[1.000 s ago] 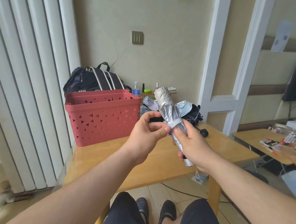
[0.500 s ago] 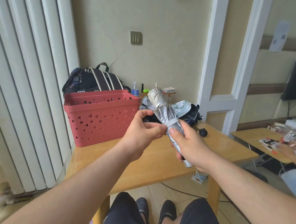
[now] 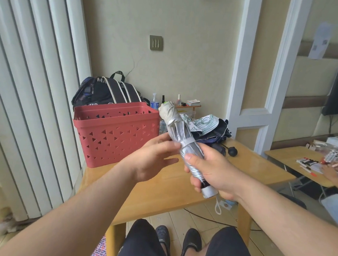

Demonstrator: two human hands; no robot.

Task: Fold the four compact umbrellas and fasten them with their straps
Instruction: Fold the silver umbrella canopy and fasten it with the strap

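Note:
A folded silver umbrella point(image 3: 180, 134) with a cream tip is held above the wooden table point(image 3: 160, 189), tilted up and to the left, a strap wrapped round its middle. My right hand point(image 3: 211, 170) grips its lower half and handle. My left hand point(image 3: 156, 157) is just left of it with fingers relaxed and spread, fingertips near the strap. Behind, a heap of loose umbrellas point(image 3: 208, 128), white patterned and dark navy, lies on the table's far side, with a black ball-shaped handle point(image 3: 232, 151) sticking out.
A red perforated basket point(image 3: 115, 134) stands on the table's back left. A dark backpack point(image 3: 106, 93) and small bottles sit behind it by the wall. White blinds fill the left. Another person's hand point(image 3: 333, 171) works at a second table on the right.
My left hand has let go of the strap it was pinching and opened, drawing slightly away. The umbrella has tilted a little more to the left in my right hand.

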